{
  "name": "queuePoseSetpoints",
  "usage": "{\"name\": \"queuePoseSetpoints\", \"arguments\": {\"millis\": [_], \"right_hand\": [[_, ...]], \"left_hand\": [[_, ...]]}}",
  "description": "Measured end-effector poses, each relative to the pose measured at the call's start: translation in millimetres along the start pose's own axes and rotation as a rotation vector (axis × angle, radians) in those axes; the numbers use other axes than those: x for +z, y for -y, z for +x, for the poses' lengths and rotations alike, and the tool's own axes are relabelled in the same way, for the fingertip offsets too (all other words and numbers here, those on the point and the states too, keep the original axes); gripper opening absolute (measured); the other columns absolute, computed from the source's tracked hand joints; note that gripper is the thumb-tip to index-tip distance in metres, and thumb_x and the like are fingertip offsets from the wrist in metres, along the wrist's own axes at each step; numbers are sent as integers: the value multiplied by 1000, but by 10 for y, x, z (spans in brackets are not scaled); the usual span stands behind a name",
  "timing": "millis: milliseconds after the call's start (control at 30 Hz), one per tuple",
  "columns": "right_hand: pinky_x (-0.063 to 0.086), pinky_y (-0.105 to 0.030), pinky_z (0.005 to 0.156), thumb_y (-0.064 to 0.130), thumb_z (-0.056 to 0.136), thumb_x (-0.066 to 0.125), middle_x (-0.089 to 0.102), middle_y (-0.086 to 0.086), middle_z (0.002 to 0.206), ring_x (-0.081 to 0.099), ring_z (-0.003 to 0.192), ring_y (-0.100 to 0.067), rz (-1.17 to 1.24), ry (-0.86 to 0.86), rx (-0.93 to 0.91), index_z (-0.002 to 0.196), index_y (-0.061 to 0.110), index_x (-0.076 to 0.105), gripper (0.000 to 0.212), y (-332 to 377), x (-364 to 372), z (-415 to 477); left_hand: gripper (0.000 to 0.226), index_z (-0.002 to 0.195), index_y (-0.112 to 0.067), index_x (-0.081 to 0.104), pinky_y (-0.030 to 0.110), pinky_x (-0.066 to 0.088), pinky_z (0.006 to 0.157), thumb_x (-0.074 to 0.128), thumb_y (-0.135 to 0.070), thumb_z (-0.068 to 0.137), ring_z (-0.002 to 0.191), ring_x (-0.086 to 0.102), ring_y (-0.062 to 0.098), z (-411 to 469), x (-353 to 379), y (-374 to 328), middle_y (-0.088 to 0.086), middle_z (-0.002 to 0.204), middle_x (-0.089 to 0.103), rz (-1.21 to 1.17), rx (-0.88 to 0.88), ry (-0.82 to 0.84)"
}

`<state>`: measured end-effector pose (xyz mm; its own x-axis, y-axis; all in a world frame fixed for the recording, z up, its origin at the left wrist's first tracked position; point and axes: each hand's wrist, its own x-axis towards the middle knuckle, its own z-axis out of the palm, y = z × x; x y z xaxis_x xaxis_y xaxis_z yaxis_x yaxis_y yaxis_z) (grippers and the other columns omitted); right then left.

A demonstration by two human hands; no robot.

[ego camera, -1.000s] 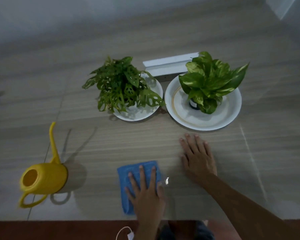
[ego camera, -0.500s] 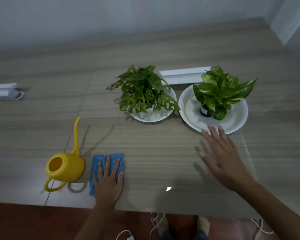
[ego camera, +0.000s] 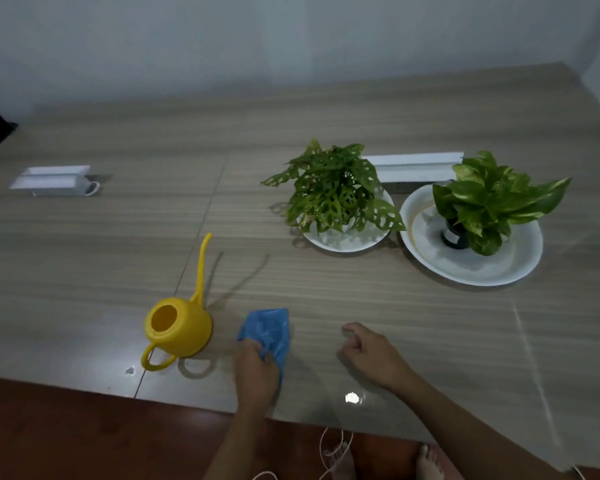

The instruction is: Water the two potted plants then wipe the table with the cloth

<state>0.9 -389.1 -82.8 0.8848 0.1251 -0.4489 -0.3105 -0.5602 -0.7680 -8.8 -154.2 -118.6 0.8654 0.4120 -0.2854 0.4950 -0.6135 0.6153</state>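
My left hand [ego camera: 257, 370] is closed on the near end of the blue cloth [ego camera: 269, 329], which lies bunched on the wooden table [ego camera: 361, 299] near its front edge. Just left of the cloth stands the yellow watering can [ego camera: 179, 332], upright, with its long spout pointing away from me. My right hand [ego camera: 371, 356] rests on the table to the right of the cloth, fingers loosely curled, holding nothing. Further back are the holey-leaved plant [ego camera: 336, 188] on a small white plate [ego camera: 347, 242] and the broad-leaved plant [ego camera: 489, 199] on a larger white plate [ego camera: 492, 268].
A long white box [ego camera: 413, 166] lies behind the two plants. Another white box [ego camera: 51, 181] with a cord sits at the far left. The table's front edge runs just behind my wrists, with red-brown floor [ego camera: 66, 434] and a loose cable [ego camera: 333, 452] below.
My left hand has gone from pressing flat on the cloth to gripping it in a bunch beside the watering can. My right hand has pulled back from the large plate and curled its fingers.
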Motion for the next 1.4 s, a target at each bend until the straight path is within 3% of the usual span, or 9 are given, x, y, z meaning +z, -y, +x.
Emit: {"name": "queuePoseSetpoints", "arguments": {"millis": [200,300,433,700,833,933,1033,1167,1400], "right_hand": [[51,-31,80,60,80,59,69,-5,107,66,91,-14,496,122,232,120,11,61,63,159,196,5],[56,-36,74,48,96,48,70,-16,115,69,101,-27,1058,314,386,117,11,67,47,316,215,-111],[57,-47,80,26,93,57,66,-18,122,66,108,-34,1276,432,345,122,8,63,35,515,218,-190],[57,-37,59,-20,78,60,53,-20,131,65,96,-28,823,148,247,146,25,26,88,723,630,288],[55,-32,57,-22,78,58,67,-22,93,66,72,-22,689,106,-49,135,30,37,80,1040,675,560],[53,-26,66,-17,77,62,65,-15,103,65,88,-27,471,76,-110,120,20,54,57,1084,782,717],[44,-24,87,2,73,74,62,-12,123,59,112,-31,-70,70,-74,124,11,60,54,882,966,773],[43,-32,94,17,80,70,56,-15,132,55,118,-29,-393,122,-11,143,6,39,72,756,1155,687],[44,-36,93,42,87,64,56,-13,135,56,117,-28,-472,66,-11,154,16,12,89,771,1239,640]], "left_hand": [[37,70,-16,34,13,32,54,55,9,86,57,42,-1,-347,-205,-361,-18,60,48,-325,254,207],[30,75,-11,38,14,40,53,58,4,92,56,49,-4,-436,-387,-476,-17,58,54,-465,249,310],[17,85,-8,48,26,52,57,63,-5,92,69,64,11,-325,-592,-380,-1,74,65,-630,186,268],[31,97,-10,48,31,56,69,58,16,83,89,66,21,134,-790,-46,13,103,66,-566,113,302],[40,102,-21,52,35,53,80,58,14,83,99,61,17,497,-918,-144,5,110,62,-524,226,188],[47,117,-23,52,20,48,86,61,8,83,107,55,1,656,-896,-69,-9,118,56,-376,334,98],[62,140,-18,46,31,45,94,67,-5,83,115,51,17,638,-698,157,3,133,47,34,355,35],[79,142,-24,51,47,54,84,77,-17,68,122,57,34,532,-414,495,12,145,52,581,525,69],[89,154,-25,31,51,50,96,66,-14,73,142,41,30,718,-399,655,2,160,34,653,648,92]]}}
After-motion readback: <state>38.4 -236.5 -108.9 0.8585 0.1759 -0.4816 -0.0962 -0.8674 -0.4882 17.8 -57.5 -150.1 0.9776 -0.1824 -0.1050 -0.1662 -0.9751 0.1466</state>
